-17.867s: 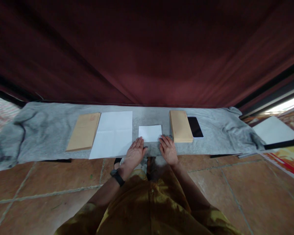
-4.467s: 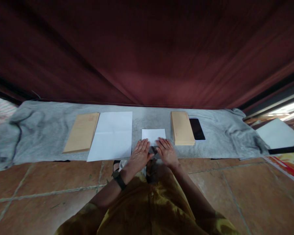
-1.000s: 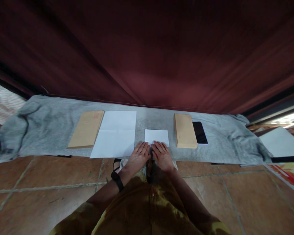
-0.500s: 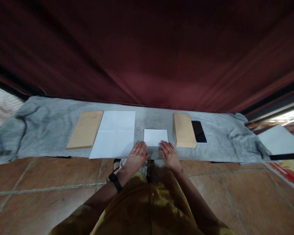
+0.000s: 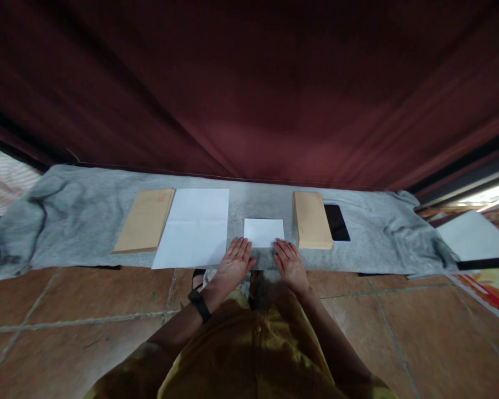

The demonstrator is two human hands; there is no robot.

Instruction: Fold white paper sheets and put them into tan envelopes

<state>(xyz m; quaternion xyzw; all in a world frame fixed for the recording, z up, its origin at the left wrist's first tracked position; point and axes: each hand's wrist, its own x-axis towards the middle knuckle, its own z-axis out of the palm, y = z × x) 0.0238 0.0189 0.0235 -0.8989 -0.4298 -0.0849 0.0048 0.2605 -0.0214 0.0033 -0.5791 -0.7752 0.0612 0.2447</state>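
Left hand [image 5: 233, 262] and right hand [image 5: 290, 266] lie flat, unclenched, at near corners of small white paper [image 5: 264, 230], larger sheet [image 5: 194, 227] left, brown stack [image 5: 312, 220] right, grey cloth [image 5: 258, 199] beneath.

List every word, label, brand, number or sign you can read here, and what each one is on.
No legible text anywhere.
Left brown stack: faint reddish marks near one corner, too small to read.
Right brown stack: any marks too faint to read.
Colourful print at the right edge: too blurred to read.
Phone, large white sheet, small white paper: none visible.
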